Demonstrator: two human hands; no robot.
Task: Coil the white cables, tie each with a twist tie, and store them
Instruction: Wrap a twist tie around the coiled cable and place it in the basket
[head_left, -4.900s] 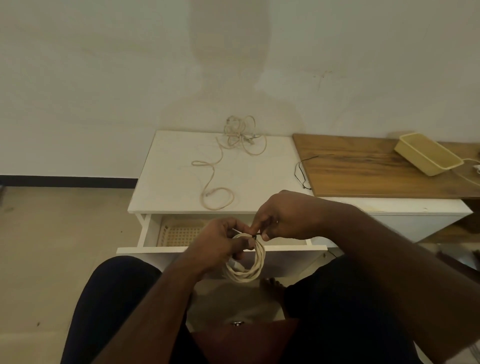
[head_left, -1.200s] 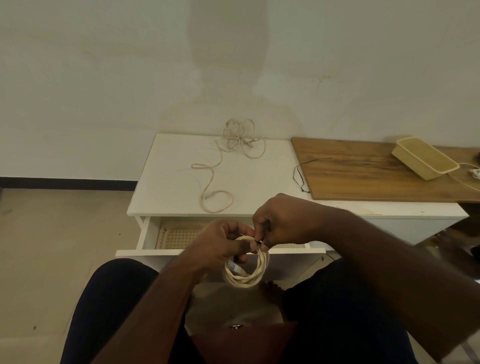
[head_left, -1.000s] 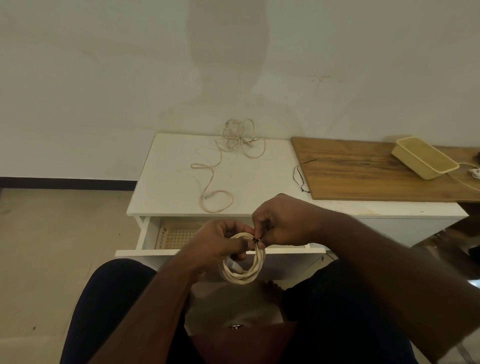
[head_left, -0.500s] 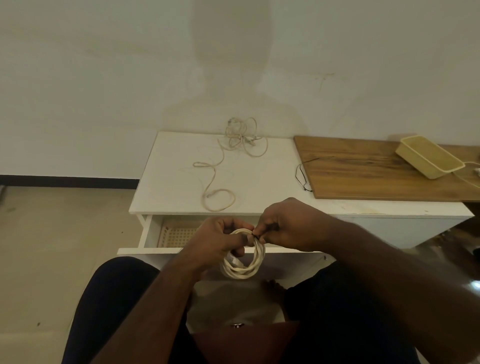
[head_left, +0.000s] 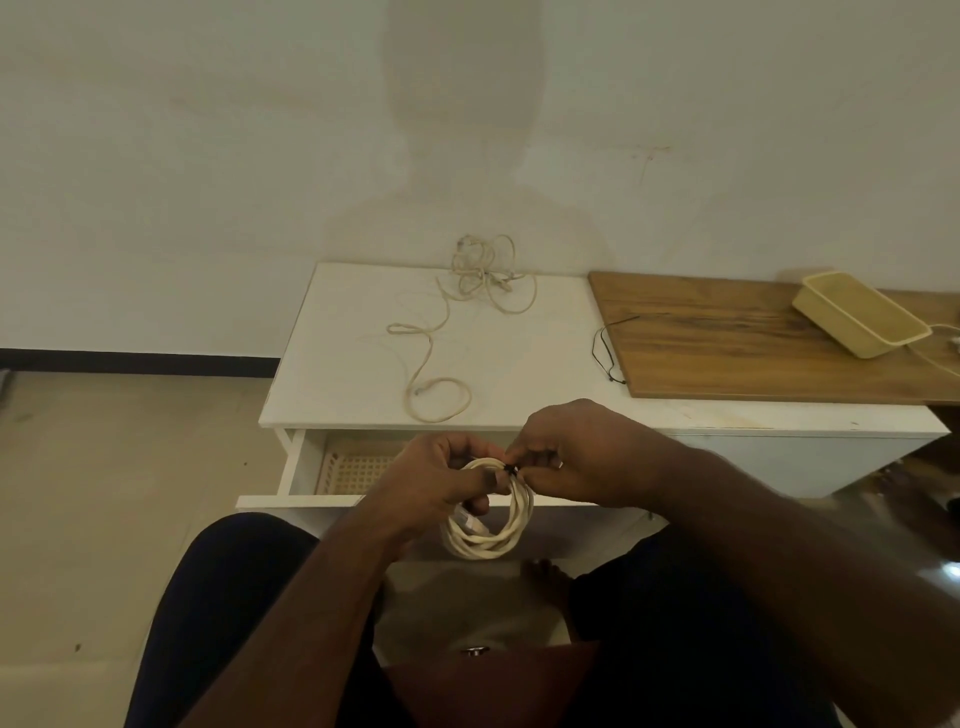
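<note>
Head view: I see both hands low centre, over the open drawer (head_left: 311, 467) of a white cabinet. Left hand (head_left: 436, 483) has its fingers curled round the coiled white cable (head_left: 498, 540), gripping the coil at its 10 o'clock side; the loops hang below the hand, in front of the drawer front. Right hand (head_left: 571, 457) pinches a small dark twist tie (head_left: 511, 470) at the coil's 12 o'clock, thumb and fingertips pressed together on it. The tie sits right on the coil's strands; I cannot tell how far it is wound. Hands nearly touch at the tie.

Inside the drawer, at 9 o'clock from the hands, there is a cream lattice basket (head_left: 358, 465), partly hidden by the left hand.

White tabletop (head_left: 519, 364) above the drawer: a loose white cable (head_left: 431, 353) runs from a tangle at the back edge near the wall, 12 o'clock from the hands, down to a small loop near the front edge. It is uncoiled and untied. At 1 o'clock a thin black wire (head_left: 605, 353) lies on the white top just beside the left edge of a wooden board (head_left: 727, 348). The board lies on the tabletop's right part. At 2 o'clock, far right, a cream plastic tray (head_left: 862, 312) sits on the board, tilted in view, with a pale cord (head_left: 935, 358) trailing beside it to the frame edge.

Dark trouser legs and a bare foot (head_left: 545, 577) show on the floor below the coil.
</note>
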